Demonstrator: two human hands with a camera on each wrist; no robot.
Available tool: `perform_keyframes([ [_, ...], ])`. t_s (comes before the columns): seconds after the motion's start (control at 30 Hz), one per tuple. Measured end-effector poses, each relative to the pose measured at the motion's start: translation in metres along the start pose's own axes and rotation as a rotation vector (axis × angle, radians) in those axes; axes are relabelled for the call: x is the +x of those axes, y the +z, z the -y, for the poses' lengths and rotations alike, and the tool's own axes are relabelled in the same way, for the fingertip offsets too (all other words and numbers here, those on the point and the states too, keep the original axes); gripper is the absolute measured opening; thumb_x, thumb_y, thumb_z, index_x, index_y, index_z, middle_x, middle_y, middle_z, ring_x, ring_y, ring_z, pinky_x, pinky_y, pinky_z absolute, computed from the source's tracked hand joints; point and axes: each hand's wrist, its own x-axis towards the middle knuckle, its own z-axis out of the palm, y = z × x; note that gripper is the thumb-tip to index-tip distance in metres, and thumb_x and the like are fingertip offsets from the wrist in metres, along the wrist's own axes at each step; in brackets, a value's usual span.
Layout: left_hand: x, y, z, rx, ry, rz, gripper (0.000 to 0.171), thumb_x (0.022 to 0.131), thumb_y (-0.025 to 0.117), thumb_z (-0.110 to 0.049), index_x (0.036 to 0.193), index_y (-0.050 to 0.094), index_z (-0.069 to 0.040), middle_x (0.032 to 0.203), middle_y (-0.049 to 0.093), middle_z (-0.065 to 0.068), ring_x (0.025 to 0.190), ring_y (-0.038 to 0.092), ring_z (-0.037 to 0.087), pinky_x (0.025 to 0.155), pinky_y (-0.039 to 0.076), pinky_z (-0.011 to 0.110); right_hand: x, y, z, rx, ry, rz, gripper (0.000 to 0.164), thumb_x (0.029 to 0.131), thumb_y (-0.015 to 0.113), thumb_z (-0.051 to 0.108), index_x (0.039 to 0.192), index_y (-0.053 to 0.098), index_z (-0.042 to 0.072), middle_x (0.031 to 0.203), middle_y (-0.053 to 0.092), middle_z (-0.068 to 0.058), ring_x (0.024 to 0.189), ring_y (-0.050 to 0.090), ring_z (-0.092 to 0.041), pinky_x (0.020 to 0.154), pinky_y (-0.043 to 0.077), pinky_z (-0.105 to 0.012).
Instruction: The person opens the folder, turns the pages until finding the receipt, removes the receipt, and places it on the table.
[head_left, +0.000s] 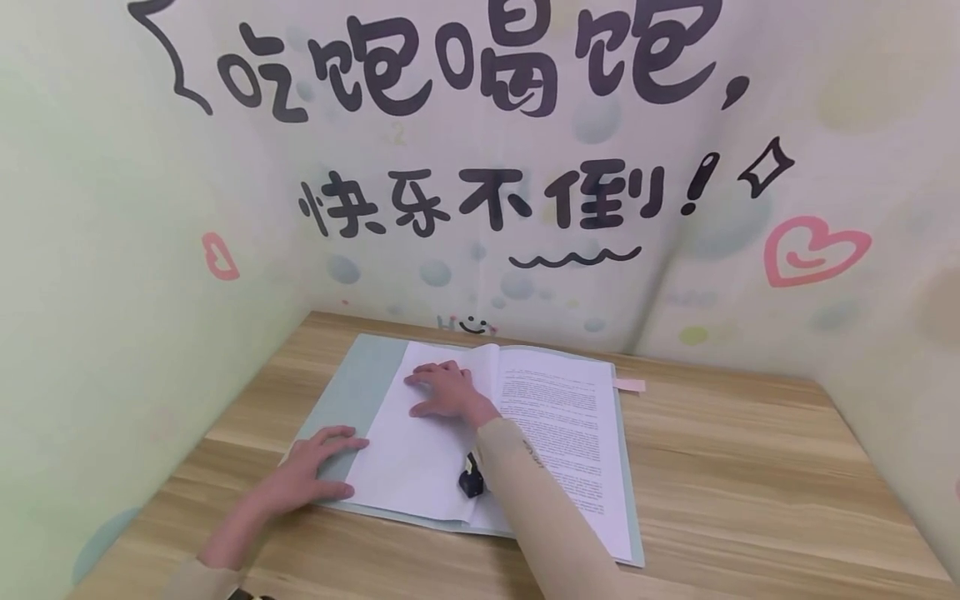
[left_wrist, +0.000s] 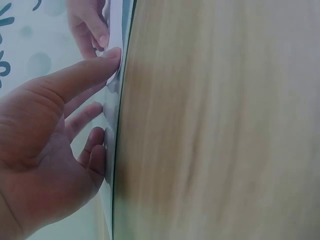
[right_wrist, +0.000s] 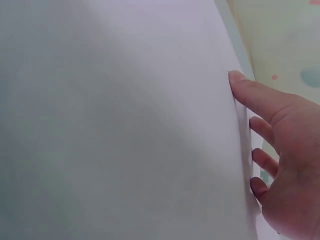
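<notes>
A pale blue folder (head_left: 356, 379) lies spread out on the wooden table. On its left side is a blank white sheet (head_left: 397, 458), and on its right side a page of printed text (head_left: 551, 412). My left hand (head_left: 303, 468) rests on the folder's left cover, fingers spread, with the thumb and fingertips by the blank sheet's left edge. Higher up, my right hand (head_left: 447, 393) touches the blank sheet with fingers apart. In the right wrist view the thumb (right_wrist: 252, 93) and fingertips press against the white paper, which bends up slightly near the fold.
A pink tab (head_left: 630, 385) sticks out from the right edge of the pages. The wooden table (head_left: 757, 467) extends to the right of the folder. Behind it stands a wall (head_left: 420, 275) with black lettering. A small black device (head_left: 471, 482) hangs under my right wrist.
</notes>
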Motion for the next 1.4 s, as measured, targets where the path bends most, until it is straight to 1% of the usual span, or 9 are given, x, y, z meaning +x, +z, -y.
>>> perform_keyframes([
  [0.17,0.002,0.003,-0.001,0.018,0.104,0.007,0.056,0.082,0.077,-0.030,0.132,0.061,-0.012,0.144,0.052,0.018,0.121,0.050,0.039,0.090,0.035,0.037,0.000,-0.003,0.000,-0.027,0.010,0.011,0.056,0.089,0.071,0.042,0.141,0.054,0.032,0.154,0.046,0.006,0.139,0.037,-0.027,0.108,0.033,-0.048],
  [0.3,0.001,0.005,0.000,0.059,0.171,0.025,0.053,0.085,0.074,-0.029,0.133,0.060,-0.013,0.144,0.053,0.019,0.115,0.051,0.029,0.086,0.035,0.030,0.000,-0.007,-0.001,0.022,-0.003,-0.011,0.056,0.089,0.072,0.038,0.141,0.055,0.029,0.156,0.042,0.001,0.141,0.038,-0.028,0.111,0.034,-0.053],
  [0.57,0.002,0.004,0.001,0.038,0.151,0.034,0.052,0.084,0.076,-0.029,0.131,0.061,-0.015,0.142,0.054,0.016,0.116,0.049,0.032,0.085,0.037,0.029,-0.014,-0.039,-0.003,0.210,-0.018,-0.122,0.052,0.089,0.073,0.028,0.138,0.058,0.021,0.154,0.043,-0.008,0.142,0.037,-0.033,0.116,0.032,-0.052],
  [0.8,0.004,0.005,0.001,0.040,0.127,0.051,0.053,0.080,0.078,-0.027,0.130,0.063,-0.016,0.141,0.055,0.015,0.109,0.047,0.025,0.084,0.038,0.027,-0.042,-0.066,-0.024,0.310,-0.046,-0.163,0.055,0.090,0.073,0.024,0.141,0.055,0.015,0.151,0.048,-0.006,0.146,0.035,-0.027,0.119,0.031,-0.047],
  [1.0,0.006,0.009,0.001,0.067,0.204,-0.010,0.055,0.077,0.081,-0.024,0.128,0.065,-0.012,0.139,0.058,0.012,0.112,0.049,0.013,0.086,0.040,0.025,-0.063,-0.074,-0.049,0.325,0.008,-0.220,0.055,0.089,0.074,0.024,0.140,0.056,0.018,0.151,0.050,-0.004,0.152,0.026,-0.027,0.122,0.026,-0.048],
  [1.07,0.007,0.008,0.000,0.050,0.223,0.000,0.055,0.077,0.080,-0.022,0.128,0.064,-0.007,0.138,0.059,0.015,0.118,0.049,0.008,0.087,0.042,0.023,-0.070,-0.074,-0.058,0.334,0.029,-0.225,0.055,0.088,0.074,0.024,0.140,0.056,0.019,0.152,0.048,-0.005,0.151,0.028,-0.027,0.122,0.027,-0.047],
  [1.2,0.010,0.005,-0.006,-0.076,0.148,0.099,0.058,0.080,0.078,-0.017,0.132,0.059,0.000,0.142,0.053,0.023,0.121,0.048,-0.003,0.085,0.049,0.019,-0.083,-0.073,-0.074,0.362,0.062,-0.247,0.054,0.088,0.074,0.024,0.140,0.056,0.021,0.150,0.050,-0.003,0.141,0.043,-0.026,0.117,0.036,-0.046],
  [1.3,0.009,0.002,-0.010,-0.154,0.071,0.163,0.059,0.082,0.076,-0.013,0.134,0.056,0.004,0.146,0.047,0.028,0.120,0.053,0.002,0.085,0.054,0.020,-0.090,-0.070,-0.084,0.371,0.064,-0.275,0.055,0.088,0.075,0.021,0.139,0.057,0.020,0.147,0.053,-0.003,0.138,0.047,-0.027,0.114,0.039,-0.046],
  [1.4,0.011,0.001,-0.016,-0.143,0.048,0.180,0.058,0.080,0.075,-0.009,0.133,0.056,0.006,0.146,0.047,0.028,0.111,0.058,0.007,0.084,0.054,0.020,-0.096,-0.069,-0.095,0.365,0.058,-0.296,0.055,0.087,0.075,0.018,0.139,0.057,0.017,0.145,0.054,-0.005,0.137,0.047,-0.028,0.114,0.039,-0.047],
])
